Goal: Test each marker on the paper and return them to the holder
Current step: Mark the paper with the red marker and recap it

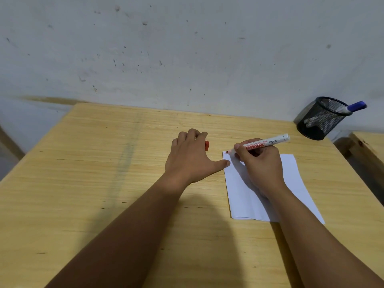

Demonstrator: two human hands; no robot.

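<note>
Working from the left, we rest our left hand flat-ish on the tabletop, its fingers curled around a small red cap that peeks out past the knuckles, while the thumb stretches right to touch the near-left edge of the paper. We judge that this split serves two ends: the cap stays ready for re-closing, and the thumb pins the sheet so it will not slide under the stroke.

Next comes the paper itself, a white sheet lying slightly skewed on the wood, and at its far-left corner a short red mark seems to show beside the nib, though it is too small to be sure of.

Over the sheet, our right hand is closed in a writing grip on the red marker, thumb and fingers wrapped low on the barrel near the tip. The marker is white-bodied with red lettering, uncapped, tilted so its red nib meets the paper's top corner and its tail points up and to the right. Starting in the corner likely leaves room for the other tests.

Farthest right, near the tabletop's back corner and well apart from the paper, stands the holder, a black mesh cup. A blue marker leans out of it, blue cap upward, and paler barrels show dimly through the mesh; how many we cannot tell. We judge the red one is mid-test, with capping and returning not yet done.
</note>
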